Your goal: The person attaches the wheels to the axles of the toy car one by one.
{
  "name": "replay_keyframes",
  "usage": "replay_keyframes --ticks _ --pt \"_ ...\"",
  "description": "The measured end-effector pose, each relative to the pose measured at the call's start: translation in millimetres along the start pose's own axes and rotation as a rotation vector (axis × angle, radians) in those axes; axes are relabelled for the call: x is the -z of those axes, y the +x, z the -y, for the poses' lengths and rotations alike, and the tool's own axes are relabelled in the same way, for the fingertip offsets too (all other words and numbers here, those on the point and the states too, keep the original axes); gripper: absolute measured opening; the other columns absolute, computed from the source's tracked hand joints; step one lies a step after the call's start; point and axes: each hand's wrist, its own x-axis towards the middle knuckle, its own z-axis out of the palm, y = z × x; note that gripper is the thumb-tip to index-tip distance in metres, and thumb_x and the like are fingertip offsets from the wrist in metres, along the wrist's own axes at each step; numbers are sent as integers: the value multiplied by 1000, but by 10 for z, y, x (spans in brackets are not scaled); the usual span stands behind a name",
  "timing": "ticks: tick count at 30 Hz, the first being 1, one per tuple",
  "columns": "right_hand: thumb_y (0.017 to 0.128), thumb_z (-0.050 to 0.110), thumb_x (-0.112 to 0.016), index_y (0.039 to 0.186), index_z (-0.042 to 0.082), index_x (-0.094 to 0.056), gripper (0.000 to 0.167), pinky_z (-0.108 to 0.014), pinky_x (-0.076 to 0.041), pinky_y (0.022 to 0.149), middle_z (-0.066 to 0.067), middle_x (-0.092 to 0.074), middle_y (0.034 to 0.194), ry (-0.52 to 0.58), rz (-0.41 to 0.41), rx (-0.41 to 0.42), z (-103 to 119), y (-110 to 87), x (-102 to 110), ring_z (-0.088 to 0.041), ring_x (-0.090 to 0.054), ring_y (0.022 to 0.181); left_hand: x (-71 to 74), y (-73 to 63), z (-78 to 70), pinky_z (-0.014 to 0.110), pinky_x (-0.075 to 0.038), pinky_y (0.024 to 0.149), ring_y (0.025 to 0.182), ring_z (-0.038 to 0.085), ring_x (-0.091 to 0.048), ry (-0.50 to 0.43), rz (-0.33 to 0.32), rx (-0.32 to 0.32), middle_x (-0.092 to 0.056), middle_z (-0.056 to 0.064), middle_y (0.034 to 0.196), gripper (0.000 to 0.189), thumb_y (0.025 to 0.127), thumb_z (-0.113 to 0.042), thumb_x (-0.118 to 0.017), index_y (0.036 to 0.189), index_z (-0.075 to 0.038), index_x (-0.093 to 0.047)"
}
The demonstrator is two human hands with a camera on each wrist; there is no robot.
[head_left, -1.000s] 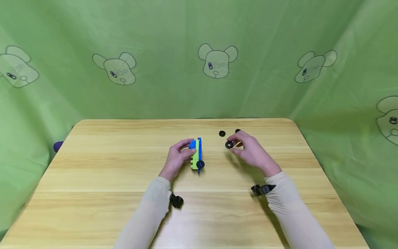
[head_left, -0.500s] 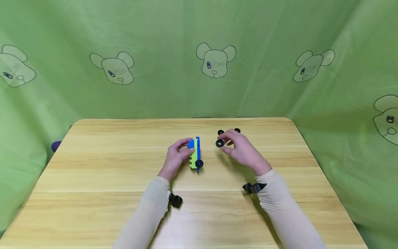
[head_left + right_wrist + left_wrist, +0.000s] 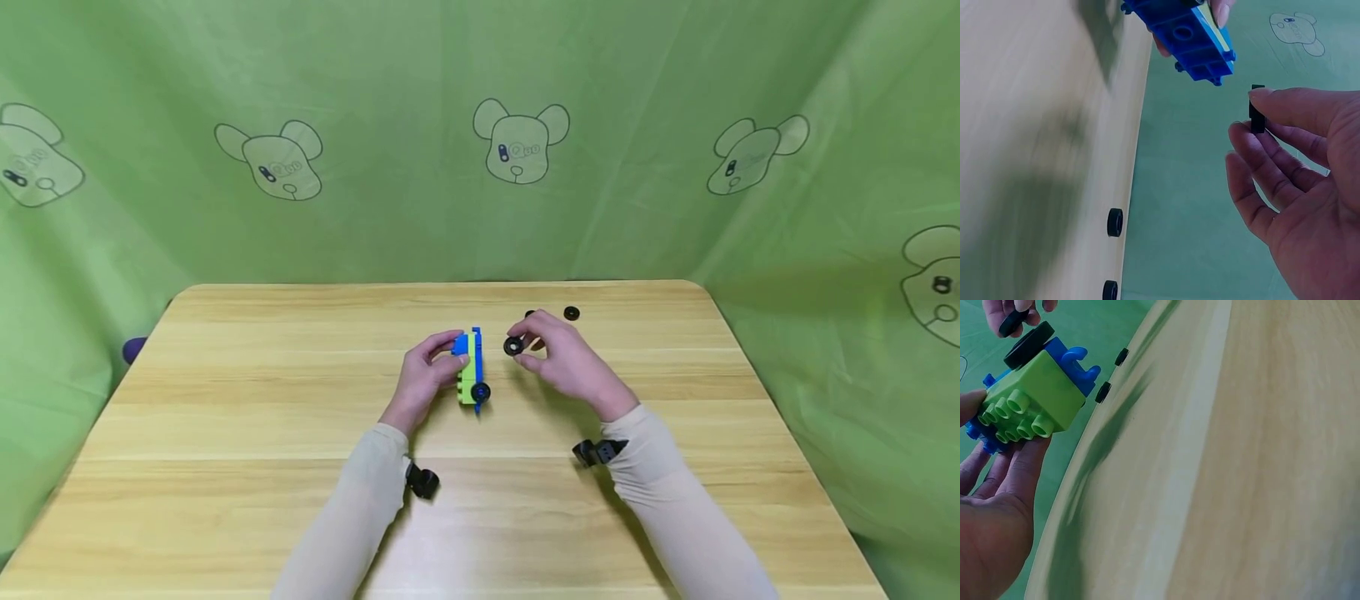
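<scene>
Tabletop (image 3: 225,433): wooden
Left hand (image 3: 422,379): grips toy car (image 3: 468,372)
Right hand (image 3: 567,358): pinches black wheel (image 3: 507,347)
Angle: I'd square them up, unhurried

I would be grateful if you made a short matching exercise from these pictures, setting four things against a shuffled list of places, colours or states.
Column one
1. Left hand
2. Right hand
3. Two loose wheels
4. Curtain

Column two
A. Resting on the table
B. Green, printed with animal heads
C. Gripping the block toy
D. Pinching a black wheel

Right pairs: 1-C, 2-D, 3-A, 4-B.
</scene>
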Motion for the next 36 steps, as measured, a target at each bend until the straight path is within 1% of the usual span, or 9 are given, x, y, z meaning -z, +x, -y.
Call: replay_keyframes --ticks 10,17,20,29,36 --pt "86 3 -73 118 2 -64 33 -39 -54 84 -5 -59 108 19 14 17 47 13 -99 -21 -60 94 -7 4 -12 36 -59 78 92 22 -64 2 3 -16 -56 15 122 47 85 -3 -73 131 -5 -61" --pt "86 3 -74 116 2 -65 32 -37 -53 84 -4 -60 110 45 -38 64 103 45 -180 -19 -59 94 -16 1 -15 40 -58 82 95 25 -64 -11 25 -15 -56 15 124 47 87 -3 -71 132 -5 -60" --pt "85 3 -74 115 2 -65 31 -36 -53 83 -4 -60 109 55 -57 70 107 62 -214 -19 -60 94 -17 1 -7 40 -58 83 96 26 -64 -16 33 -10 -57 16 124 46 87 -4 -71 132 -5 -60" --pt "85 3 -75 116 3 -64 33 -37 -52 86 -4 -59 110 59 -50 66 114 99 -297 -20 -58 96 -12 4 25 36 -59 80 95 25 -65 -35 51 0 -57 17 124 46 87 -4 -70 132 -4 -59" --pt "85 2 -74 116 4 -64 33 -38 -52 87 -3 -59 111 77 -43 51 129 120 -339 -20 -58 98 -15 -12 24 41 -58 83 97 28 -64 -35 59 2 -57 18 124 47 87 -2 -70 133 -2 -58"
